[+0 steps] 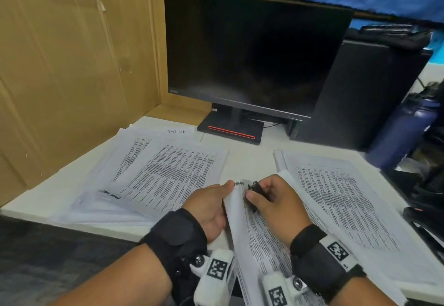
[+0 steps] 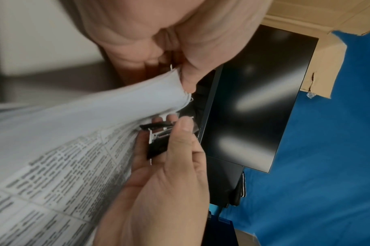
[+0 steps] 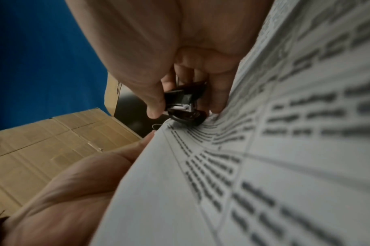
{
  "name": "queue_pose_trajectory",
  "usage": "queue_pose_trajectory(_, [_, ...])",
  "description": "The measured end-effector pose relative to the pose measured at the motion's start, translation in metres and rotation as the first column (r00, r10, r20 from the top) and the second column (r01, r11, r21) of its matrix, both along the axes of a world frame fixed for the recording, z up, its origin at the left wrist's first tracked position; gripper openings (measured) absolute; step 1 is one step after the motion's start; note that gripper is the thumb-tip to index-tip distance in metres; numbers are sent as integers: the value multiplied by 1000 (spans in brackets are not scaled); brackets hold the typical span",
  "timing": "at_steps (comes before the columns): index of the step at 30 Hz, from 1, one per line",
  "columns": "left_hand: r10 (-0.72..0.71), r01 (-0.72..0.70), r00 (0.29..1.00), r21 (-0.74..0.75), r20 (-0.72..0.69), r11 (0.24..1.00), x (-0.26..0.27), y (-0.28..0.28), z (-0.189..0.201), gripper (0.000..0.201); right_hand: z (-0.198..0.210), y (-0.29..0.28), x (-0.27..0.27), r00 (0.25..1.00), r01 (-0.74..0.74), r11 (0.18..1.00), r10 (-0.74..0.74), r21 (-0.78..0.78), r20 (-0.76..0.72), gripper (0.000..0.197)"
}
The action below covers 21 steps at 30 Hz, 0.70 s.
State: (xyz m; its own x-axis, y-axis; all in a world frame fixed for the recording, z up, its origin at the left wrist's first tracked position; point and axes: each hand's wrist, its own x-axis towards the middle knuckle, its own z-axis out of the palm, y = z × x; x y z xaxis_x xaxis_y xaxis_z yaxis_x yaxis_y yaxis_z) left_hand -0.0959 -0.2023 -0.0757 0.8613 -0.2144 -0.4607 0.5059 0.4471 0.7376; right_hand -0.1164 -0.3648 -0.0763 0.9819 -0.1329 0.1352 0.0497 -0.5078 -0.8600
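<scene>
My left hand (image 1: 224,198) pinches the top edge of a sheaf of printed pages (image 1: 254,228), lifted off the white desk (image 1: 247,156) and bent upward. My right hand (image 1: 255,189) grips a small black stapler (image 1: 255,187) at the sheaf's top corner, thumb on one side and fingers on the other. In the left wrist view the stapler (image 2: 158,139) sits beside the paper edge (image 2: 175,93), its mouth against the corner. The right wrist view shows the stapler (image 3: 184,103) touching the pages (image 3: 242,166). Whether paper sits inside the stapler's mouth is hidden.
Loose printed sheets (image 1: 163,171) lie spread at the left, another stack (image 1: 336,197) at the right. A dark monitor (image 1: 252,53) stands behind, with a black computer tower (image 1: 360,94) and a blue bottle (image 1: 403,132) to its right. A cardboard wall (image 1: 72,65) closes the left side.
</scene>
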Motion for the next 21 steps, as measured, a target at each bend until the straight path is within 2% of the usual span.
queue_pose_trajectory(4, [-11, 11, 1000, -14, -14, 1000, 4, 2, -6, 35, 18, -18, 0, 999, 11, 993, -15, -120, -32, 18])
queue_pose_trajectory(7, [0, -1, 1000, -14, -31, 1000, 6, 3, -11, 33, 34, -49, 4, 993, 77, 967, -97, -242, -72, 14])
queue_pose_trajectory(12, [-1, 0, 1000, -21, -30, 1000, 5, 3, -12, 31, 42, -125, 21, 939, 193, 844, -306, -500, -154, 16])
queue_pose_trajectory(15, [-15, 15, 1000, -13, -19, 1000, 4, 2, -10, 30, 44, -154, 20, 881, 83, 763, -357, -641, -311, 25])
queue_pose_trajectory(18, [-31, 30, 999, -13, -15, 999, 2, 2, -8, 31, 47, -159, 17, 843, -42, 711, -352, -702, -407, 33])
queue_pose_trajectory(20, [-33, 33, 999, -2, -9, 999, -1, 2, -5, 31, 61, -151, 13, 869, -45, 643, -352, -764, -348, 35])
queue_pose_trajectory(21, [-38, 38, 999, 22, 5, 999, -2, 1, -3, 32, 72, -142, 7, 897, 22, 620, -358, -784, -258, 31])
